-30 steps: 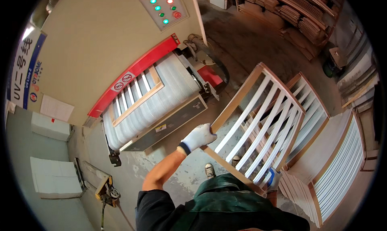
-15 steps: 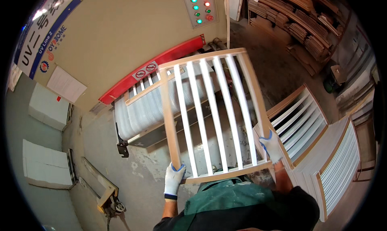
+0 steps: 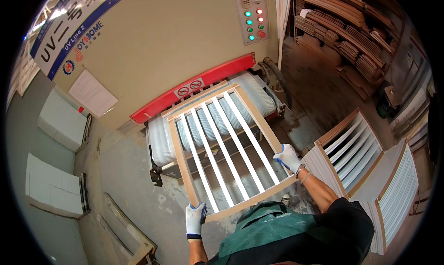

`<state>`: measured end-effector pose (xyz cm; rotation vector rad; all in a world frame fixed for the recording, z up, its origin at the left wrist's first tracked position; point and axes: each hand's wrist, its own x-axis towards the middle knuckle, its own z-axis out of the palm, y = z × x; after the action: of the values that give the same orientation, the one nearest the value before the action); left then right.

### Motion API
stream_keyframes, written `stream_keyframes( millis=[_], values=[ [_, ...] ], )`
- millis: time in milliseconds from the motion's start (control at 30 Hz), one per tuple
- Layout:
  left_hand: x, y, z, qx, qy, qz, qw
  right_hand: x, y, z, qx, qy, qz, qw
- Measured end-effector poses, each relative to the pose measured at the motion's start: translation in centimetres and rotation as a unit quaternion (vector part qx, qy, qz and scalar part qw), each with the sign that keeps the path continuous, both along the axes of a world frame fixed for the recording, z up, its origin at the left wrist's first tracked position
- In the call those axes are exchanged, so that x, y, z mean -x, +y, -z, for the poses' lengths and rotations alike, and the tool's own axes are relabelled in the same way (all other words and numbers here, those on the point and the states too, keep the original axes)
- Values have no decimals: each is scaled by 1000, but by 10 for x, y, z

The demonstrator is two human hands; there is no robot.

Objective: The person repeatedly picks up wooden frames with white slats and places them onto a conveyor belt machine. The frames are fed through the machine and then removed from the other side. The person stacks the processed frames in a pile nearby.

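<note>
Between my two gloved hands is a slatted wooden frame (image 3: 184, 170) with a tan border and several white slats. My left hand (image 3: 195, 218), in a white glove with blue trim, is closed on its near left corner. On the near part of its right side, my right hand (image 3: 287, 158) is closed too. The frame's far end lies over the mesh conveyor belt (image 3: 159, 147) of a machine, close to another slatted frame (image 3: 172, 108) that is partly under the red guard bar (image 3: 212, 75). The near end is held out toward my green apron.
Stacks of slatted frames (image 3: 397, 186) stand at my right. A control panel (image 3: 254, 19) with lit buttons is on the beige machine wall. A pallet jack (image 3: 138, 246) is at lower left, white stacks (image 3: 53, 186) along the left wall, and a rack of curved boards (image 3: 333, 29) at far right.
The slatted frame has swung away from the stacks, leftward and down, so its far end is now over the conveyor belt. Both hands kept hold of it. The head view has shifted slightly.
</note>
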<state>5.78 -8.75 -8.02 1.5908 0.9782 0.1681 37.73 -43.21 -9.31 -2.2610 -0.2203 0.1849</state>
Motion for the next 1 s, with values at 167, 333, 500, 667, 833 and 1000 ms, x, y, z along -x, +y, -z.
stream_keyframes(
  millis=[167, 333, 500, 667, 833, 1000],
  values=[
    [-25, 27, 13, -20, -33, 18, 999, -32, 23, 4, -34, -2, -2, 999],
    [-45, 49, -11, 83, -22, 4, 996, -50, 40, 15, -163, 109, -9, 981],
    [-51, 73, -11, -137, -9, 136, 981, -57, 44, 6, -299, 193, -24, 934],
    [-57, 108, 30, -411, -129, 224, 874, -56, 45, -14, -305, 209, -76, 926],
    [-80, 105, 13, -226, -151, 110, 956, -29, 17, -25, -292, 275, -71, 913],
    [-78, 137, 41, -413, -155, 178, 880, -9, 7, -27, -310, 332, -48, 890]
  ],
)
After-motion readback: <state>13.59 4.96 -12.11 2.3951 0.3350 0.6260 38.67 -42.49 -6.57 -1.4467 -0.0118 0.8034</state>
